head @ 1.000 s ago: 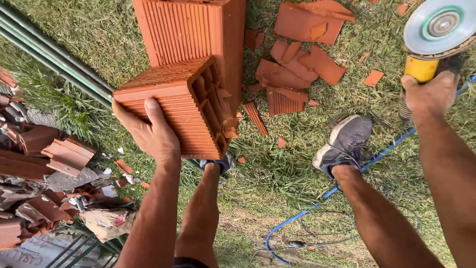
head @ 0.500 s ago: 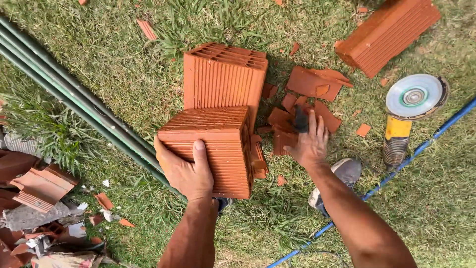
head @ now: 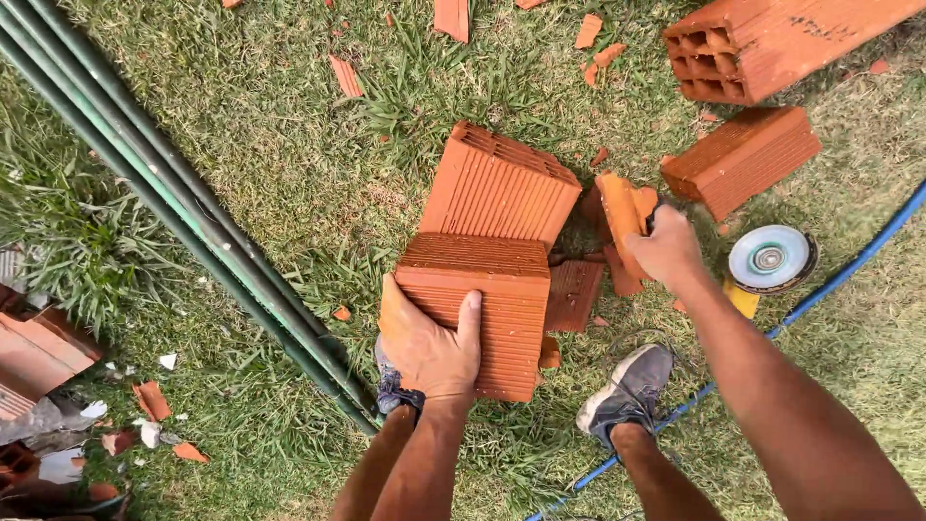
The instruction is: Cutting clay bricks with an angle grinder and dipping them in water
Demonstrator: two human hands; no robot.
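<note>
Left hand (head: pixel 429 349): closed around the near lower corner of a ribbed hollow clay block (head: pixel 473 311), thumb up across its top face, fingers wrapped under the left edge. Block held clear of the grass, just in front of a second ribbed block (head: pixel 502 185) lying on the ground and seemingly touching its near edge.

Right hand (head: pixel 667 253): curled around a broken brick shard (head: pixel 620 217), orange and elongated, standing nearly upright in the grip. Grip firm, fingers mostly hidden behind the shard. Position: right of both blocks, above a scatter of fragments, including a flat ribbed piece (head: pixel 574 294) on the grass.

Angle grinder (head: pixel 769 262) with round disc and yellow body: on the grass just right of the right hand, untouched. Blue cable (head: pixel 849 265) running diagonally past it. Two further bricks (head: pixel 741 159) and (head: pixel 772 43) beyond, well apart from the hands. Green metal pipes (head: pixel 183 217) lying diagonally at left. Grey shoe (head: pixel 627 391) planted below the right forearm. Broken tile rubble (head: pixel 39 352) at the far left edge.
</note>
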